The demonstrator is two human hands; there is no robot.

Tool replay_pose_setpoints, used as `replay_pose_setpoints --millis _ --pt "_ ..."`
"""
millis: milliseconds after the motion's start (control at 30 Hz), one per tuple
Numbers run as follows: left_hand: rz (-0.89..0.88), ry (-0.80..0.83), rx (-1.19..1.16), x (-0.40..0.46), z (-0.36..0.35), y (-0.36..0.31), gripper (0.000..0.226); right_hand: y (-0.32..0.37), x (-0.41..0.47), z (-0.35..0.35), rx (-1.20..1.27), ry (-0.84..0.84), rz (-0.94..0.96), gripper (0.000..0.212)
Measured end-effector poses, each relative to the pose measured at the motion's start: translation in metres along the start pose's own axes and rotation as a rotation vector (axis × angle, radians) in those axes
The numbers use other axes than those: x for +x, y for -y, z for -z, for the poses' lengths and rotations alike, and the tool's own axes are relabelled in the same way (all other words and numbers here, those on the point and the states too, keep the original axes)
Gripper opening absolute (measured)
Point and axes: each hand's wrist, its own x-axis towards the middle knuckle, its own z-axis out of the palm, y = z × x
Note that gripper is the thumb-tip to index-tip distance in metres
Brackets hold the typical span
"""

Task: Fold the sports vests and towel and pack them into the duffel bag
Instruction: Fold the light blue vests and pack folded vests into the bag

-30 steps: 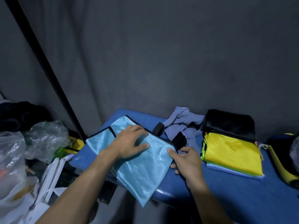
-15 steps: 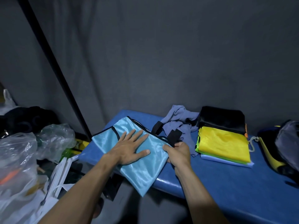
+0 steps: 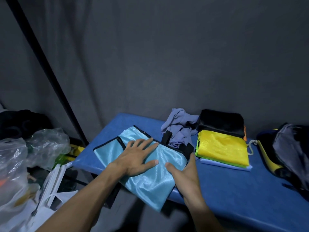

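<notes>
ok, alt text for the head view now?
Left hand presses flat on a light-blue vest on a blue table; right hand holds its right edge. A folded stack topped by a yellow vest sits right.

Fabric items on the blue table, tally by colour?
Light blue vest under both hands: 1
Lavender cloth, crumpled: 1
Black, folded: 1
Yellow, folded: 1
Green edge in stack: 1
Pale blue, stack bottom: 1
Total: 6

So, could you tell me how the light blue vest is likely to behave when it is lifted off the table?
The blue vest would probably go floppy: its corner already droops over the table edge. Its sheen suggests slippery fabric, so it may slide from under the flat left hand. It looks thin, likely light.
</notes>
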Motion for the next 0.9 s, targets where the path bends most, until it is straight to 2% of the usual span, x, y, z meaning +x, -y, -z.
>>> replay_pose_setpoints --millis 67,100,233,333,400,500,667,733,833,900 --pt "-0.018 -0.034 -0.013 0.000 -0.001 -0.002 0.072 0.002 -0.017 -0.002 0.029 0.015 -0.025 0.118" --pt "-0.027 -0.032 -0.015 0.000 -0.002 -0.002 0.072 0.012 -0.033 -0.001 0.101 0.041 -0.059 0.112" --pt "-0.026 0.006 -0.025 0.001 -0.009 0.000 0.073 0.023 -0.061 0.004 0.412 0.093 -0.225 0.050" --pt "-0.031 0.012 -0.024 0.001 -0.008 0.001 0.073 0.031 -0.066 0.006 0.431 0.176 -0.280 0.028" --pt "-0.033 0.015 -0.036 0.000 -0.006 0.000 0.071 0.034 -0.065 0.004 0.424 0.176 -0.266 0.020" --pt "-0.046 0.014 -0.074 -0.001 -0.001 -0.001 0.066 0.035 -0.063 -0.004 0.419 0.106 -0.165 0.023" --pt "-0.072 0.104 -0.075 -0.001 0.000 -0.004 0.063 0.040 -0.065 -0.019 0.418 0.059 0.034 0.048" --pt "-0.087 0.138 -0.154 0.001 0.002 -0.005 0.063 0.051 -0.063 -0.023 0.432 0.040 0.092 0.054" --pt "-0.066 0.068 -0.535 0.000 0.011 0.006 0.061 0.070 -0.048 -0.037 0.448 0.041 0.095 0.056" --pt "0.016 -0.088 -0.855 -0.006 0.022 0.021 0.042 0.083 -0.030 -0.056 0.340 0.013 0.101 0.053"
